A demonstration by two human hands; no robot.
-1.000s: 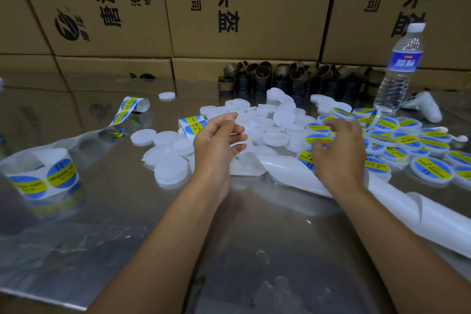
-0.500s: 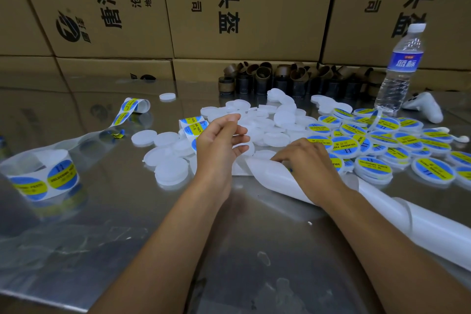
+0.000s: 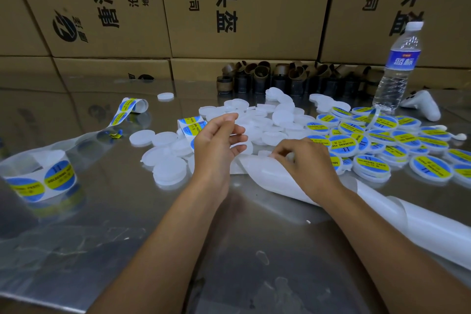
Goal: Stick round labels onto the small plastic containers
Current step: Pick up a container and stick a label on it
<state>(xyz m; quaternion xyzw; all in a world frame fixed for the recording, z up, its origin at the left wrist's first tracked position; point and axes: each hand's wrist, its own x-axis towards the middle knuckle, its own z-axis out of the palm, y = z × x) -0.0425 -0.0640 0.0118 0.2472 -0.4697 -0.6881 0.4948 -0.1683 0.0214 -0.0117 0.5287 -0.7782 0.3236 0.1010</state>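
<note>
Gripping blank container [image 3: 240, 146] in left hand [image 3: 216, 143]; pinching liner [image 3: 265, 173] with right hand [image 3: 308, 163] at 3 o'clock. Peeling step, seemingly; then probably clean lift, centred press.

Bench: reflective metal table top [image 3: 254, 250], scuffed and smeared, under the left hand [image 3: 216, 143] and the right hand [image 3: 308, 163]. Beyond both hands: a wall of stacked brown cardboard cartons [image 3: 254, 41] with black printed characters, mirrored in the metal. Light dim and even; pale glare left of the left hand.
</note>
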